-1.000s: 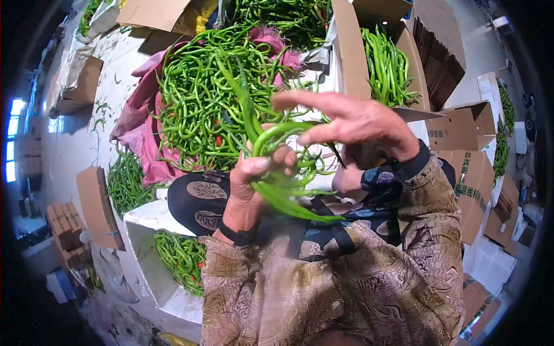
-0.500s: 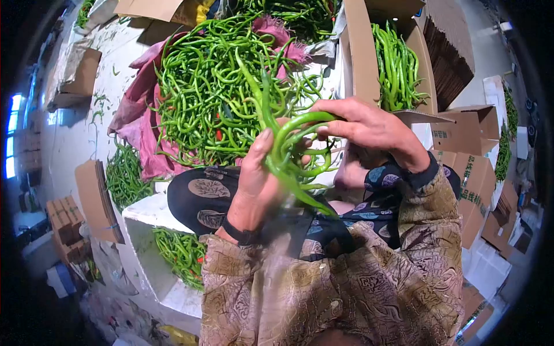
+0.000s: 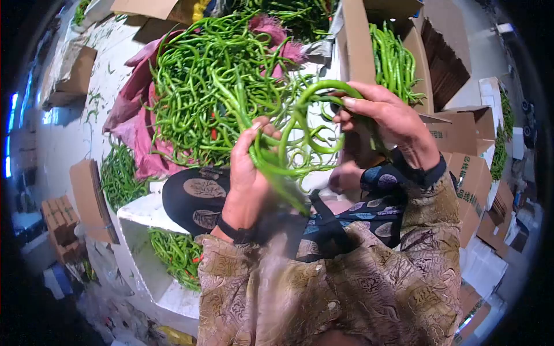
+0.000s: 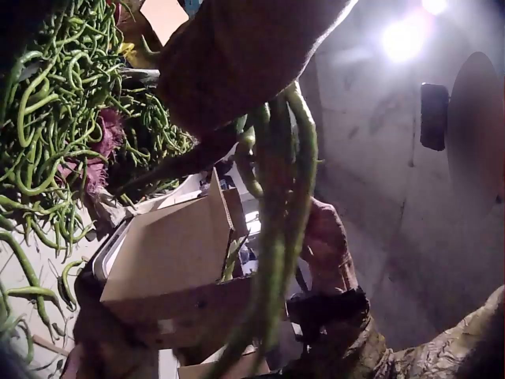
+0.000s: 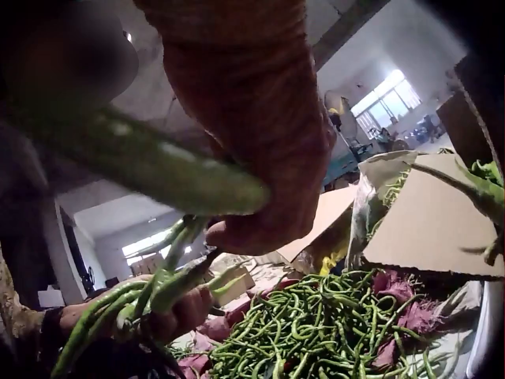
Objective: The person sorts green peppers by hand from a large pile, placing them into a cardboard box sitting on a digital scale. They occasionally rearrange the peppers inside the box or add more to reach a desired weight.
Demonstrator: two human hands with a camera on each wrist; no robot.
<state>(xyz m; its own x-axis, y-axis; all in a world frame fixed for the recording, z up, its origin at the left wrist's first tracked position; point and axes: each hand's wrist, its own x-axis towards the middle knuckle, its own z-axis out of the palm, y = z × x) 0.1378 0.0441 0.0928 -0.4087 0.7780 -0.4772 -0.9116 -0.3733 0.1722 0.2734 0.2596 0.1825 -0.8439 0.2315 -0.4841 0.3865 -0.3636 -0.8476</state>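
In the head view the left hand grips a bunch of long green peppers, whose ends stick out above and below the fist. To its right, the right hand pinches a curved green pepper between thumb and fingers. Several thin curled peppers hang between the two hands. The left wrist view shows long peppers close up, with the right hand behind them. From the right wrist, the left hand appears around peppers, below the right hand.
Beyond the hands a large pepper heap lies on pink cloth. A cardboard box at the upper right holds straighter peppers. A white foam box with peppers lies at the lower left. Flattened cartons are stacked at the right.
The right hand has moved right and slightly up, drawing a curved pepper away from the bunch. The left hand has shifted slightly left, and the gap between the hands is wider.
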